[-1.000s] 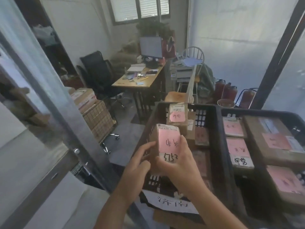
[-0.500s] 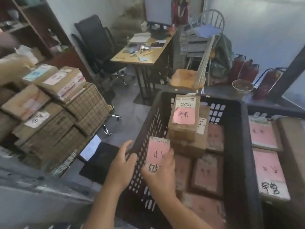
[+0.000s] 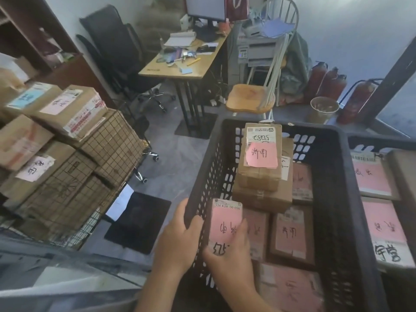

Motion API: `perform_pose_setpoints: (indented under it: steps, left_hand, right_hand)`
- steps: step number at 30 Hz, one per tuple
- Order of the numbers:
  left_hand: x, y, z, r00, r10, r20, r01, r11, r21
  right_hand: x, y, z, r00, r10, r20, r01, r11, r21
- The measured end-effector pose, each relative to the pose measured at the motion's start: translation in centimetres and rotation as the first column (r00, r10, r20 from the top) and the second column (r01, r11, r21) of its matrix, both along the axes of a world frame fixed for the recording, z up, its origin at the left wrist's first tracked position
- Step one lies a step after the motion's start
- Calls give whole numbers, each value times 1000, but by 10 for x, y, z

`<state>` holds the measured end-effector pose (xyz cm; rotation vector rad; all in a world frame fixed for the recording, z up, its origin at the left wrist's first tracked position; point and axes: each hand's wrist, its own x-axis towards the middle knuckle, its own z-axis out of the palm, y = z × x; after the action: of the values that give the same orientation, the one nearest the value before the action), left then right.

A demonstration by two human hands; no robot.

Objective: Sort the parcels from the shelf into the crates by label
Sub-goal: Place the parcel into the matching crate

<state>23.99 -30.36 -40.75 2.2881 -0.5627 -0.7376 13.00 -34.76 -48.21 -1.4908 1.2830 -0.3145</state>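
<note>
1. You are working in soft, cool daylight; it looks to come from the pale translucent panel (image 3: 351, 37) at the far right, which is bright but not blown out.
2. Your shadows are weak and diffuse, darkest under the desk (image 3: 180, 70) and inside the black crate (image 3: 333, 199).
3. The whole picture is slightly hazy, with low contrast.
4. Expect strong wide-angle bending: the dark post (image 3: 396, 73) at right leans, and the stacked boxes (image 3: 56, 131) at left smear and blur.
5. The lower left corner is a grey, unfocused blur.
6. Handwriting on the nearest pink label (image 3: 225, 224) stays legible.
</note>
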Motion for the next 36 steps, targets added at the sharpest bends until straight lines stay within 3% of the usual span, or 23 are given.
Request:
perform_pose_setpoints:
  steps: [15,25,32,36]
  left_hand:
    - [-5,2,5,998,-42,38,42,999,5]
    - [-6,4,7,999,-38,25,38,999,-19]
    - [-5,6,8,998,-53,37,54,998,-14]
    - [-4,5,4,997,-56,56,56,998,-2]
  right_hand:
    - [19,3,-4,984,61,-167,-66,997,-24]
    - [0,-4,2,979,-23,-201,28,999,20]
    - [4,-7,4,989,-31,-148,58,981,185]
    - [1,-12,-11,974,40,-224,7,979,205]
